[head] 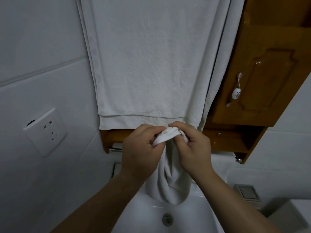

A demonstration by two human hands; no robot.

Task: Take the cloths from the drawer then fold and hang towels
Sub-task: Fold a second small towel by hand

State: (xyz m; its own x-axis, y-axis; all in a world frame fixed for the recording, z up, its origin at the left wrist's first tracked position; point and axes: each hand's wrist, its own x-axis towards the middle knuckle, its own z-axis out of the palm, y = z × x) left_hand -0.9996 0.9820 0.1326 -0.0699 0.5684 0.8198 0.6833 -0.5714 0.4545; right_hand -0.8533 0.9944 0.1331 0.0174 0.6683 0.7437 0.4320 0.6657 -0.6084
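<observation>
While the white tiled wall (38, 47) fills everything out to the left of the hands, a big white towel (151, 61) hangs flat straight above them. Its doubled bottom hems run level just over the knuckles, the left edge straight, the right edge gathered in folds against the wooden cabinet (269, 73) up past the right hand. Under the wrists the white sink (193, 216) opens wide, with bare porcelain between the forearms.

Now the small white cloth (170, 182): bunched, dangling between the hands, rounded bottom at the sink's back rim. Hands close together, nearly touching! The left hand (139, 152) pinches the cloth's rolled top, and the right hand (193, 148) curls round its other end.

A wall socket (46, 132) sits well left of the left hand. The cabinet's door handle (235, 91) is above right, a chrome rail end (115, 150) pokes out just left of the left hand, and the drain (167, 219) lies below, between the forearms.
</observation>
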